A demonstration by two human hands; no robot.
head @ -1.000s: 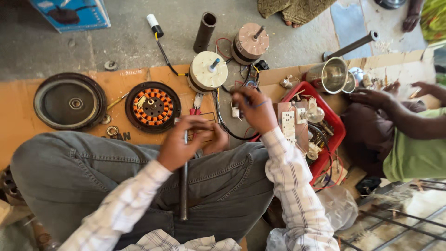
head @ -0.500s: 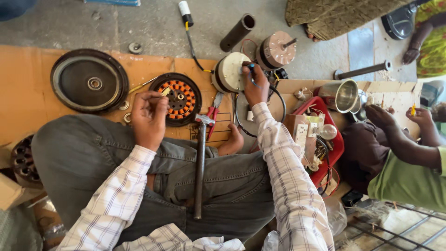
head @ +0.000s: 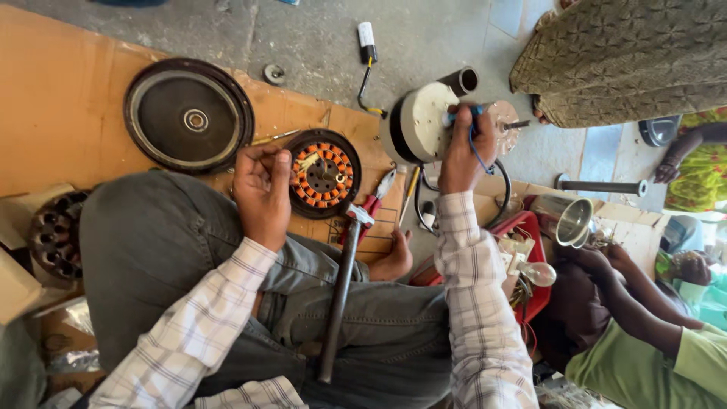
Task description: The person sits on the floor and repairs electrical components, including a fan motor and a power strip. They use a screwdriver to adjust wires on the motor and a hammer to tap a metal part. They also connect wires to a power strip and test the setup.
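Head view: you sit cross-legged on a sheet of cardboard (head: 68, 113) spread over the concrete floor, both checked sleeves reaching forward.

Your right hand (head: 466, 148), at about one o'clock from your lap, has its grip clamped on the top of a round, cream-coloured motor housing (head: 416, 125), lifted and tilted on edge clear of the cardboard; a blue wire (head: 477, 151) loops down across your fingers. The housing looks like cast metal: judge it heavy, rigid and smooth-faced, likely to roll or slip if held by the rim alone, so a hold at the central hub with fingers wrapped over the edge seems safest.

Your left hand (head: 261, 189), at eleven o'clock, has fingers drawn together near the edge of a stator with orange copper windings (head: 324, 173); whether they pinch something small you cannot tell. The windings look fragile, so the black outer ring is the better place to take hold.

A long-handled hammer (head: 341, 295) rests across your lap, head toward twelve o'clock, just beside red-handled pliers (head: 375, 201). A dark round cover (head: 188, 117) lies at ten o'clock, a red tray (head: 530, 242) of parts at three o'clock.

At four o'clock, another person's arms (head: 628, 288) work near a metal funnel (head: 568, 220), well apart from your hands.
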